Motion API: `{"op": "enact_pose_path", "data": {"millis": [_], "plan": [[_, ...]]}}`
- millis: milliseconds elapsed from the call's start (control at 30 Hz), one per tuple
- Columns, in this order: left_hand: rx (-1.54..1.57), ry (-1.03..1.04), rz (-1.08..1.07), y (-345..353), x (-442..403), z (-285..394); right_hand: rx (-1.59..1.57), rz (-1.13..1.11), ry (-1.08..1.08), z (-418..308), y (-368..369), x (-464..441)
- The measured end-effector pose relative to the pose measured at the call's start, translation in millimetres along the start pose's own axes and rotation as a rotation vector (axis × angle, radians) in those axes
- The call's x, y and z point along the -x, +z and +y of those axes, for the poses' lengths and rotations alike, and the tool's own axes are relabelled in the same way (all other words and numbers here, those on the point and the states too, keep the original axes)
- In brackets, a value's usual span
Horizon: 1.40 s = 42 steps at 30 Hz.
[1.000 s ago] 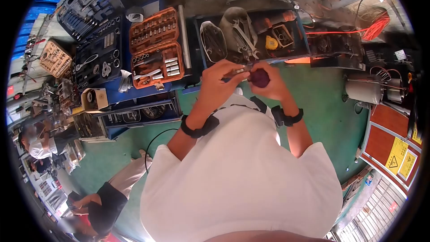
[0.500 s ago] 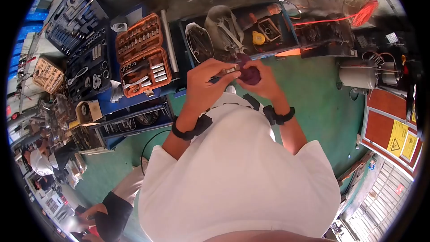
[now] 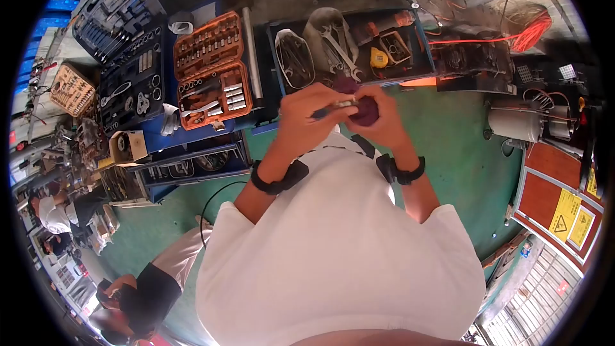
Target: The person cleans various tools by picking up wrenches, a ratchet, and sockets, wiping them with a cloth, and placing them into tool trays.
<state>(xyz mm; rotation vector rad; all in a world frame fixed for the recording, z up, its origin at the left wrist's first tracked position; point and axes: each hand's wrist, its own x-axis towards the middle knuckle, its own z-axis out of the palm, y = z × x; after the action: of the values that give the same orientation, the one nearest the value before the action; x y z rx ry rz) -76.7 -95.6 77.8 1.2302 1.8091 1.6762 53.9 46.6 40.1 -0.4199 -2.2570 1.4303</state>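
Observation:
My left hand (image 3: 309, 115) is closed around a small metal tool (image 3: 346, 103), with a dark part showing between the fingers; its exact kind is too small to make out. Bunched in the fingers of my right hand (image 3: 386, 117) is a dark purple cloth (image 3: 366, 111). The two hands nearly meet in front of my chest, and the cloth presses against the metal end of the tool. Just beyond them is a blue tray (image 3: 419, 64) containing several wrenches (image 3: 337, 48) and a yellow tape measure (image 3: 378, 58).
To the left, an orange socket set case (image 3: 213, 70) and a dark tool case (image 3: 131, 64) lie open on a blue bench. A metal cylinder (image 3: 514, 122) and a red-brown cabinet (image 3: 549, 182) stand at right. Another person (image 3: 150, 295) is at lower left.
The surroundings have shifted slightly right and down as the view moved. Both hands keep their hold on the tool and cloth, turning slightly. The person at lower left has changed posture.

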Motion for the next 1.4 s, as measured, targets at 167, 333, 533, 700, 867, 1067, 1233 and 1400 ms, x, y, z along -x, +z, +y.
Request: {"op": "enact_pose_path", "data": {"millis": [167,333,533,700,867,1067,1233,1400], "plan": [[0.082,0.055,0.178,-20.4,-5.4,15.7,-0.009,-0.048,0.006,5.5,3.7,0.3],[0.126,0.044,0.078,-13.6,-7.8,12.0,-0.089,0.002,-0.127,-34.0,2.8,-16.5],[0.144,0.203,-0.036,-29.4,-3.6,14.2,-0.189,-0.142,-0.121,-20.2,1.8,-19.1],[0.135,0.299,-0.144,-33.9,-1.2,22.0,-0.203,-0.288,-0.053,7.6,11.0,-16.5],[0.129,0.386,-0.121,-34.5,11.0,45.5,-0.228,-0.311,-0.094,3.5,13.3,-16.3],[0.268,0.167,0.44,-19.5,28.9,26.4,-0.252,-0.195,-0.089,12.9,16.8,-18.1],[0.192,-0.028,0.656,-43.8,41.8,10.1,-0.314,-0.259,-0.04,27.7,16.1,-6.6],[0.22,-0.279,0.672,-53.3,48.4,-1.9,-0.578,-0.215,0.129,25.7,4.0,13.8]]}}
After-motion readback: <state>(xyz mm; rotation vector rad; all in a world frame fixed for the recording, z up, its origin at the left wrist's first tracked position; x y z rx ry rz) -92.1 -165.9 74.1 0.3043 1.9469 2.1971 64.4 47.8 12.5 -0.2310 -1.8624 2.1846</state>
